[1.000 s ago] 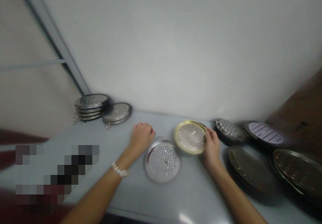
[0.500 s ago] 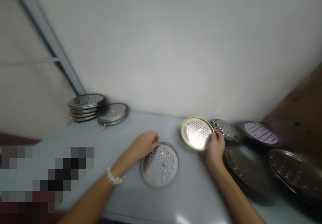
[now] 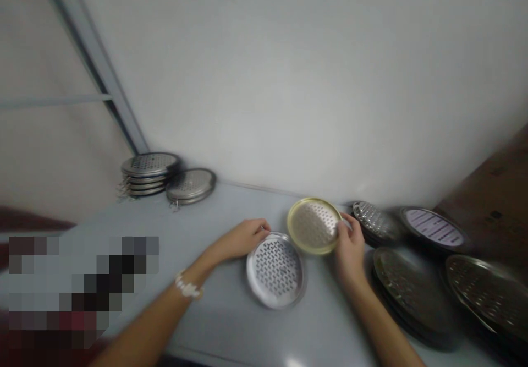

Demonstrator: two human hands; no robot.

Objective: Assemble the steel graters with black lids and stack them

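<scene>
Right hand (image 3: 350, 250): gripping by the rim, gold-rimmed perforated disc (image 3: 312, 226), held tilted. Left hand (image 3: 243, 239): loosely curled, empty, just beside steel perforated disc (image 3: 275, 270), lying flat.

Dim, flat, greyish light, soft and diffuse, from no visible source. Slight softness throughout, with heavier blur on the gold-rimmed round perforated metal plate (image 3: 313, 226). Deep, murky shadow around the dark round metal graters (image 3: 412, 287) at right. Small white glare on the pale grey surface (image 3: 214, 323) near the bottom edge. Wide-angle bowing toward the frame edges.
</scene>
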